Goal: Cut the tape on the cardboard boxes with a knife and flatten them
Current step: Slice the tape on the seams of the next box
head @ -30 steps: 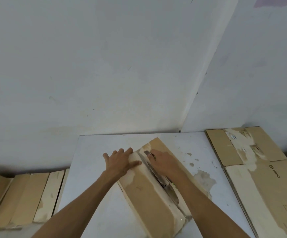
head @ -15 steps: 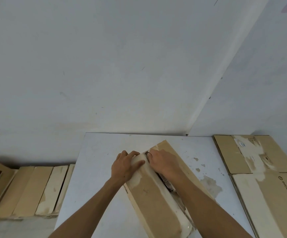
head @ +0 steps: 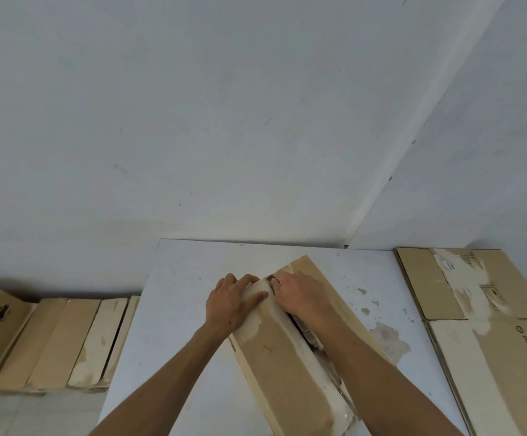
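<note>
The near end of the cardboard box (head: 290, 366) is being cut off by the bottom edge. The far stretch of its open seam is being hidden under the right hand (head: 300, 297), and only a dark sliver of the knife (head: 271, 279) is being shown at the fingertips. The flattened cardboard (head: 492, 341) at right is being cropped by the right edge. The boxes on the floor (head: 51, 341) at left are being clipped by the left edge.
</note>
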Action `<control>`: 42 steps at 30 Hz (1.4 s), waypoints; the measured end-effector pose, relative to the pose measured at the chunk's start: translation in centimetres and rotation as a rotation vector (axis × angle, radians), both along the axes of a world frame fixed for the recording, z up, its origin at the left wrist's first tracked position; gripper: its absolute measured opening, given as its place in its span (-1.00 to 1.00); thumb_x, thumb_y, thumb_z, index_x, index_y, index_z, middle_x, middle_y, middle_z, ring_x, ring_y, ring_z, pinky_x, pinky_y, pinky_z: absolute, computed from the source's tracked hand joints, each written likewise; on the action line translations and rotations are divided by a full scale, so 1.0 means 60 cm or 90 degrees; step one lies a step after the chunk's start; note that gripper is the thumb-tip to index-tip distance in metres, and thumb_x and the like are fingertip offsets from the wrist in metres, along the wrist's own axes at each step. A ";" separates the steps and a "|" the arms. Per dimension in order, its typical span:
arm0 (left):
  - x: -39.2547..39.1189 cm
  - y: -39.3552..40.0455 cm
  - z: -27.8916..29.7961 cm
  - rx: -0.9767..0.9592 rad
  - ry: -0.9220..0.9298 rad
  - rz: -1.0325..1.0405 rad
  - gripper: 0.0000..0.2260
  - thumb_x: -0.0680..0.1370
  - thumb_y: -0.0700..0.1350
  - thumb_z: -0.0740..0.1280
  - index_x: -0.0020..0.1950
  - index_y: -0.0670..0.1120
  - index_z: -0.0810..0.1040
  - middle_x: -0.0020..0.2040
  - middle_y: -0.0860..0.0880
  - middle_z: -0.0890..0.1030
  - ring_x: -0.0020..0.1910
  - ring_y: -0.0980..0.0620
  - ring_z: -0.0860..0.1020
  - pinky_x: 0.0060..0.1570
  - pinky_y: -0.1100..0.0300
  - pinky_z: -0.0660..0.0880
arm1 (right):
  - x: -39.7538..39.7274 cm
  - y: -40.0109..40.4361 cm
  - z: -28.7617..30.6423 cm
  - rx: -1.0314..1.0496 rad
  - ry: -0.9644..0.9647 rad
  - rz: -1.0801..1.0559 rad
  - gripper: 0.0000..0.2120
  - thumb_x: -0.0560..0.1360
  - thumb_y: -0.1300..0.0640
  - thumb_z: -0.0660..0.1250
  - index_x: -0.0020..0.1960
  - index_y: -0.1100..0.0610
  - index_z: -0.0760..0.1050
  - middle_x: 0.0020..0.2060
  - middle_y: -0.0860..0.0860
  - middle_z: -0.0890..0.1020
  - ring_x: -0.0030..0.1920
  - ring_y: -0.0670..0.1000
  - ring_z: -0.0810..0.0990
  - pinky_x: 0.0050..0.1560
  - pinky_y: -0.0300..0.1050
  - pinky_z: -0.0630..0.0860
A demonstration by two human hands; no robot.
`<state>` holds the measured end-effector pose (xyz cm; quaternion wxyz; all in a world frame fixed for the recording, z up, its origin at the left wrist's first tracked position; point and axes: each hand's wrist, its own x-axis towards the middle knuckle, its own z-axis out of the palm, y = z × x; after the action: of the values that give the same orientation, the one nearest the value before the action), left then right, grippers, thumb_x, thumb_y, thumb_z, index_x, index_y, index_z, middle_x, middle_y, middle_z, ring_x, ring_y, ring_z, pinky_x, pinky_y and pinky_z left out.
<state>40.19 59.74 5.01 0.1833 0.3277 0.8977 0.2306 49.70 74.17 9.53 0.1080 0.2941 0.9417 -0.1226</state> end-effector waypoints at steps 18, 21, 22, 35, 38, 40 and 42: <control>-0.003 0.001 -0.008 -0.003 0.014 0.007 -0.60 0.58 0.37 0.23 0.34 0.24 0.50 0.04 0.10 0.43 0.15 0.06 0.46 -0.04 0.15 0.34 | 0.024 0.020 0.001 -0.072 -0.107 0.030 -0.58 0.68 -0.13 -0.02 0.02 0.05 0.54 -0.06 0.02 0.60 -0.08 0.07 0.58 -0.03 0.03 0.57; -0.005 0.001 -0.009 0.001 0.015 0.007 -0.60 0.58 0.37 0.23 0.34 0.24 0.50 0.02 0.10 0.42 0.14 0.05 0.47 -0.04 0.14 0.35 | 0.038 0.022 0.005 -0.087 -0.127 0.039 -0.61 0.68 -0.11 -0.02 0.01 0.05 0.52 -0.08 0.02 0.59 -0.09 0.07 0.58 -0.03 0.02 0.56; -0.005 0.001 -0.009 0.001 0.015 0.006 -0.60 0.58 0.37 0.22 0.34 0.24 0.51 0.02 0.10 0.42 0.13 0.05 0.47 -0.04 0.14 0.35 | 0.043 0.022 0.007 -0.094 -0.130 0.041 -0.63 0.68 -0.10 -0.01 -0.02 0.04 0.50 -0.09 0.02 0.57 -0.10 0.07 0.57 -0.06 0.01 0.55; -0.003 -0.001 -0.019 0.011 0.060 -0.003 -0.57 0.60 0.36 0.20 0.36 0.20 0.52 0.03 0.06 0.39 0.18 -0.04 0.48 0.21 0.00 0.39 | 0.110 0.016 0.040 -0.164 -0.187 0.047 -0.63 0.71 -0.06 0.04 -0.20 0.03 0.37 -0.26 -0.01 0.45 -0.37 -0.01 0.41 -0.33 -0.13 0.37; 0.002 -0.002 -0.020 -0.003 0.089 -0.010 -0.57 0.61 0.36 0.16 0.39 0.22 0.49 0.09 0.04 0.40 0.23 -0.05 0.44 0.28 -0.03 0.30 | 0.133 0.011 0.045 -0.166 -0.199 0.040 -0.63 0.71 -0.07 0.06 -0.24 0.01 0.36 -0.28 -0.01 0.49 -0.41 0.01 0.42 -0.33 -0.14 0.40; 0.006 -0.002 -0.022 -0.010 0.136 -0.016 -0.55 0.62 0.36 0.15 0.44 0.21 0.45 0.13 0.00 0.41 0.23 -0.06 0.42 0.30 -0.07 0.28 | 0.147 0.008 0.048 -0.169 -0.214 0.038 -0.63 0.71 -0.07 0.07 -0.22 0.03 0.37 -0.30 -0.01 0.48 -0.42 0.02 0.43 -0.32 -0.14 0.42; 0.013 -0.001 -0.023 0.003 0.205 -0.025 -0.56 0.64 0.31 0.18 0.47 0.19 0.43 0.14 -0.05 0.42 0.20 -0.09 0.42 0.30 -0.12 0.29 | 0.159 0.006 0.048 -0.188 -0.221 0.028 -0.64 0.71 -0.07 0.08 -0.18 0.07 0.40 -0.30 0.02 0.52 -0.44 0.04 0.46 -0.32 -0.13 0.46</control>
<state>40.96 59.68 3.65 0.0406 0.3783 0.9083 0.1739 59.23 74.56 12.41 0.3130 0.2714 0.8869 -0.2045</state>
